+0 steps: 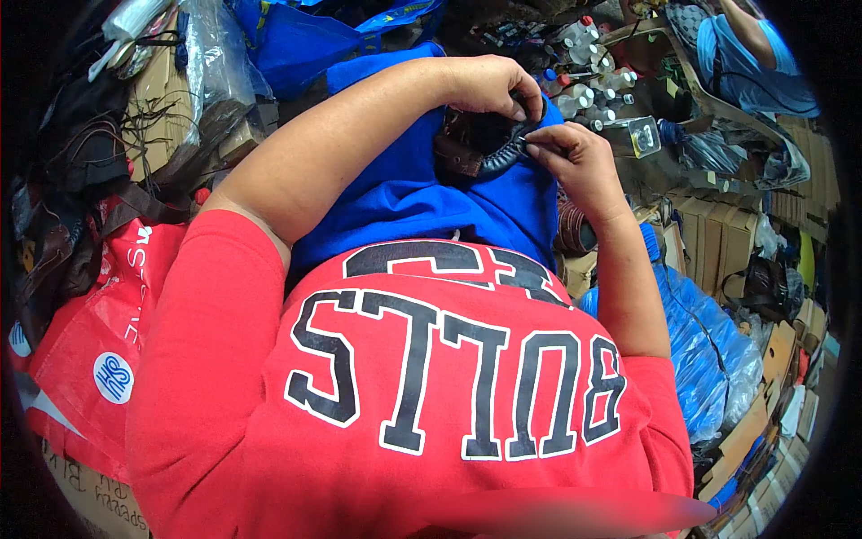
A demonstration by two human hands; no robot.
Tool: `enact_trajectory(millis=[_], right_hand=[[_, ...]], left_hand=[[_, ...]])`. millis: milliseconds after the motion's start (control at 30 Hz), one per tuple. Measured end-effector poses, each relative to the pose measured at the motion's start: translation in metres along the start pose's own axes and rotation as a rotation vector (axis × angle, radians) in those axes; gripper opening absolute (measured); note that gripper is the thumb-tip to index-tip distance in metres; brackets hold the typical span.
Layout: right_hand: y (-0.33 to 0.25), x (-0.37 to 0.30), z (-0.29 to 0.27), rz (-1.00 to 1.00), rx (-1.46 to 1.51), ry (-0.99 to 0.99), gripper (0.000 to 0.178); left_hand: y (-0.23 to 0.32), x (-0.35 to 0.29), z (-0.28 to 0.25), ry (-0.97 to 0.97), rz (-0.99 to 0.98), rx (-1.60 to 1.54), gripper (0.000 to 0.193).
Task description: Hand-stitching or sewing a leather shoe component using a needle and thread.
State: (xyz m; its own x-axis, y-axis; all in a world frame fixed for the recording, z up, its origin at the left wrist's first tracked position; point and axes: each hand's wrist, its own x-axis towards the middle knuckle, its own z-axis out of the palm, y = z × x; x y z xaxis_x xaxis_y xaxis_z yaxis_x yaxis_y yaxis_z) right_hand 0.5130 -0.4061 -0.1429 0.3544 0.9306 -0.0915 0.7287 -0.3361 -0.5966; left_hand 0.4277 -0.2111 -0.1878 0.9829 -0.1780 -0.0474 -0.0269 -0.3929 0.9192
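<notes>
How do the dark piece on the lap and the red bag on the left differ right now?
Colour: the dark piece is black and brown, while the red bag is bright red with white markings.
Size: the dark piece looks smaller in this view than the red bag.
Handling: the left hand and right hand are at the dark piece; neither touches the red bag.

Even light covered the red shirt (pixel 431 377); glare streaked the blue plastic (pixel 700 350). Shadow darkened the leather piece (pixel 501 162). Edges curved near black corners; a red smear (pixel 584 514) blurred the bottom.
</notes>
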Motion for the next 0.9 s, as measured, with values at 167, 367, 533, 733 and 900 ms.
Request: enact_trajectory(millis=[167,367,533,733,900], right_hand=[[0.031,0.003,-0.006,0.102,0.277,-0.222,0.024],[0.053,0.014,0.003,0.069,0.522,-0.287,0.023],[0.033,0.01,0.021,0.105,0.519,-0.081,0.015],[0.02,-0.005,0.014,-0.105,0.168,0.089,0.019],[0.014,-0.013,0.018,-0.099,0.152,0.113,0.021]], left_hand=[[-0.01,0.002,-0.005,-0.098,0.023,-0.039,0.031],[-0.016,0.008,0.0,-0.083,0.026,-0.015,0.035],[-0.011,0.003,0.004,0.009,0.011,0.051,0.039],[0.002,-0.041,0.029,0.491,0.015,0.459,0.033],[0.009,-0.051,0.037,0.317,-0.03,0.465,0.018]])
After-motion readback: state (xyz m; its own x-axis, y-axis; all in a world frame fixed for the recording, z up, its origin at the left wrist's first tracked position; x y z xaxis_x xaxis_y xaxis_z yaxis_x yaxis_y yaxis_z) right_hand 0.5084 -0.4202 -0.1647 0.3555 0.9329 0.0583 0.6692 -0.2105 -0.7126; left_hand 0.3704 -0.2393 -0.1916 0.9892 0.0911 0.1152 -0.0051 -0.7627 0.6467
